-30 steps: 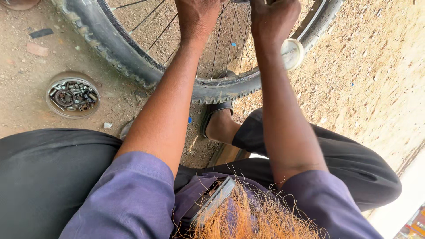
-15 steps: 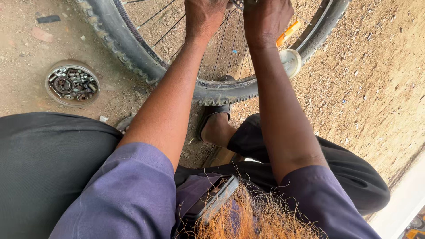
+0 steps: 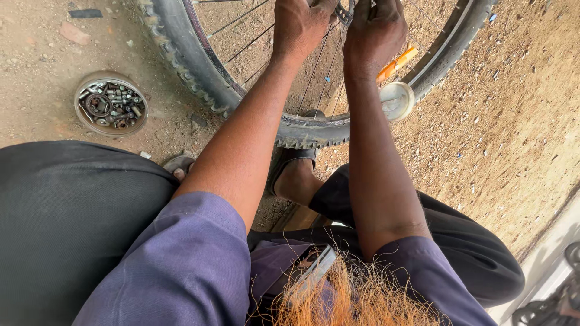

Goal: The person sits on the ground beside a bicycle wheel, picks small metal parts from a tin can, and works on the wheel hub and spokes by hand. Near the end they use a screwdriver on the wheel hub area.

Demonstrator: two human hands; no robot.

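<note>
A bicycle wheel [image 3: 199, 66] with a knobbly black tyre and thin spokes stands on the dirt in front of me. Both hands reach to its centre at the top edge of the view. My left hand [image 3: 302, 24] is closed around the hub area. My right hand [image 3: 376, 30] grips a toothed metal part [image 3: 344, 12] at the hub, fingers curled over it; most of it is cut off by the frame edge. An orange reflector [image 3: 396, 63] sits in the spokes just under my right hand.
A round metal tin [image 3: 110, 104] of nuts and small parts lies on the dirt at left. A small white lid [image 3: 396, 99] rests by the tyre at right. My sandalled foot [image 3: 296, 175] is under the wheel. A concrete edge [image 3: 544, 265] runs at lower right.
The view has shifted down and left, bringing more of the hands and the orange reflector into sight. The hands stay at the hub.
</note>
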